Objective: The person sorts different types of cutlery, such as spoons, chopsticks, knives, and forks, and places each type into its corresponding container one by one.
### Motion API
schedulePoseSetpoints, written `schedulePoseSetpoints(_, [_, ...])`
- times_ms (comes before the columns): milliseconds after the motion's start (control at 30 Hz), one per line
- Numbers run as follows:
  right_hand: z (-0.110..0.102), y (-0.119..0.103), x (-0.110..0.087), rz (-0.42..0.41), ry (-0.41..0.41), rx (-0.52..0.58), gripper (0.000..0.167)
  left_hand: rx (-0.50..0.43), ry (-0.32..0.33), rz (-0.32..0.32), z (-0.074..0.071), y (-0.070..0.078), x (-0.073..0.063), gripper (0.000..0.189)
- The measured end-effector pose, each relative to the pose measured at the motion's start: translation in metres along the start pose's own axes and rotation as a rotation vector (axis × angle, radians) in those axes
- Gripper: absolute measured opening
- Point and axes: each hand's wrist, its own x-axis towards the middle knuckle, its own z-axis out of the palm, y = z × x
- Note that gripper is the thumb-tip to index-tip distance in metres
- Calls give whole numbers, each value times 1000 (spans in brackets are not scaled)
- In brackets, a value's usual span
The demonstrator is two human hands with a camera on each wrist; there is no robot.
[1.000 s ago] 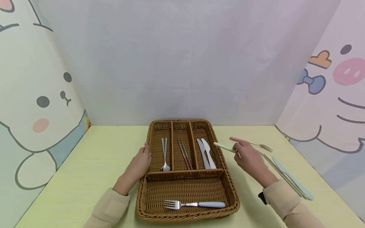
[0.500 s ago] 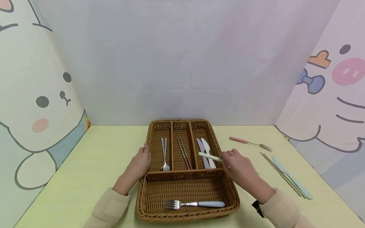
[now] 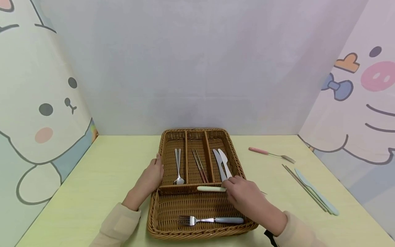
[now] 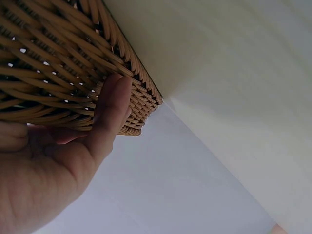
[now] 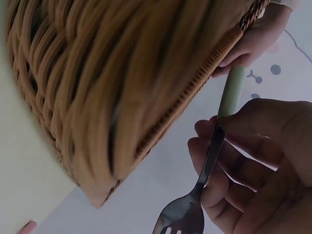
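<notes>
A brown wicker cutlery tray (image 3: pixel 197 235) stands on the table, divided into three long compartments behind one wide front one. My left hand (image 3: pixel 152 176) grips its left side, with a digit against the outer wall in the left wrist view. Over the tray's cross divider, my right hand (image 3: pixel 247 199) pinches a fork by its neck and pale green handle (image 3: pixel 211 189); the fork's metal head (image 5: pixel 183 214) shows in the right wrist view. Below it, a fork with a grey-blue handle (image 3: pixel 229 220) lies in the front compartment, tines to the left.
Spoons (image 3: pixel 179 180), red-ended chopsticks (image 3: pixel 203 173) and two knives (image 3: pixel 218 161) lie in the left, middle and right back compartments. On the table to the right are a pink-handled fork (image 3: pixel 259 151), chopsticks (image 3: pixel 303 188) and a mint knife (image 3: pixel 321 198). A cloth backdrop (image 3: pixel 197 68) rises behind.
My right hand has carried the green-handled fork leftward and toward me, from beside the tray's right edge to over its front compartment. The left hand has stayed on the tray's side.
</notes>
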Motion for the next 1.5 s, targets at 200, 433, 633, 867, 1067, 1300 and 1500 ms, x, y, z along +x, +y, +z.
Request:
schedulePoseSetpoints(200, [4, -14, 0, -41, -47, 48, 18, -12, -11, -5, 0, 1, 1, 51])
schedulePoseSetpoints(433, [11, -25, 0, -76, -130, 86, 21, -3, -4, 4, 1, 0, 2, 51])
schedulePoseSetpoints(633, [17, -31, 3, -88, -208, 103, 25, -10, -12, -4, 1, -1, 2, 51])
schedulePoseSetpoints(867, [22, -37, 4, -80, -290, 139, 28, -7, -6, -2, 1, -1, 1, 51])
schedulePoseSetpoints(1067, [28, -40, 4, -38, -335, 236, 29, -15, -21, -13, 1, -2, 1, 52])
schedulePoseSetpoints(1300, [36, -39, 3, -28, -380, 291, 32, -4, -15, -7, 2, -2, 1, 52])
schedulePoseSetpoints(1500, [39, -38, 3, -38, -373, 267, 26, -11, -27, -15, 1, -2, 1, 52])
